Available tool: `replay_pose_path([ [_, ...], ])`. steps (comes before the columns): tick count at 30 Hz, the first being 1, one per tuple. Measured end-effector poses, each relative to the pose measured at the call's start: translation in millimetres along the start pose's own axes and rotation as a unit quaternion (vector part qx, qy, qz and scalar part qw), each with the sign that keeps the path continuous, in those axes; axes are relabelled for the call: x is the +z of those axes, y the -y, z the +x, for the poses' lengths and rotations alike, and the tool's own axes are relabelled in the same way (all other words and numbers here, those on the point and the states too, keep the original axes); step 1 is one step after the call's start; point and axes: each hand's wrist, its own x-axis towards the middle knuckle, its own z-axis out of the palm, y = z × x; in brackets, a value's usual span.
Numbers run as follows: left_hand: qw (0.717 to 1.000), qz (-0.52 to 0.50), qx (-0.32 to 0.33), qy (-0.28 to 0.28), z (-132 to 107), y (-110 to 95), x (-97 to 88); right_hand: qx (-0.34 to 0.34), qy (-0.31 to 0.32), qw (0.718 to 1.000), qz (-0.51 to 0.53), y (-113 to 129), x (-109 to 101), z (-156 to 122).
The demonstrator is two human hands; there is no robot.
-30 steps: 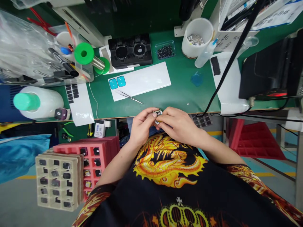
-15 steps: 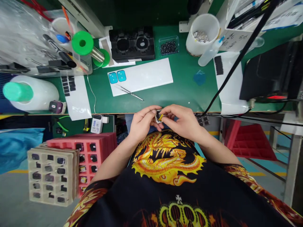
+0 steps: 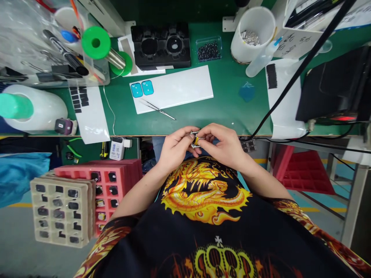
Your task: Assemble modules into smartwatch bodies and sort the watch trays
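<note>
Just off the bench's front edge, my left hand (image 3: 175, 149) pinches a small silver-rimmed device (image 3: 196, 141) between thumb and fingers. From the other side my right hand (image 3: 222, 145) closes its thumb and fingertips on the same piece, at its yellow part. Fingers cover much of the device, so its exact kind is not clear. Metal tweezers (image 3: 162, 112) lie beyond the hands, partly across a white sheet (image 3: 185, 87). Two blue square stickers (image 3: 142, 88) are on that sheet's left end.
A black fixture (image 3: 160, 46), a clear box of small screws (image 3: 208, 51) and a white cup (image 3: 252, 34) stand at the back. Left are a solder spool (image 3: 95, 42) and a white bottle (image 3: 43, 108). Compartment trays (image 3: 62, 208) stand lower left. A black cable (image 3: 290, 83) crosses the right side.
The device has turned between my fingers, its rim now seen more edge-on. Both hands keep their grip. The bench appears slightly higher in view.
</note>
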Motion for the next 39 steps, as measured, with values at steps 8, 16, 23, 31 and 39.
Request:
replay_pose_path([
  [8,1.0,-0.001,0.0,-0.002,-2,0,-0.4,0.006,0.012,1.0,-0.008,-2,0,0],
  [16,0.999,0.033,0.002,0.007,0,2,1.2,0.0,-0.004,1.0,0.009,-3,5,-2],
  [23,0.999,-0.031,-0.007,0.037,1,2,-3.4,-0.005,-0.022,1.0,0.014,-3,5,0],
  [31,0.997,-0.016,0.036,0.061,-1,3,-5.0,-0.039,-0.064,0.997,-0.021,-4,12,-3],
  [39,0.994,0.027,0.073,0.072,-7,-2,-3.6,-0.024,-0.107,0.994,-0.009,0,17,-5],
])
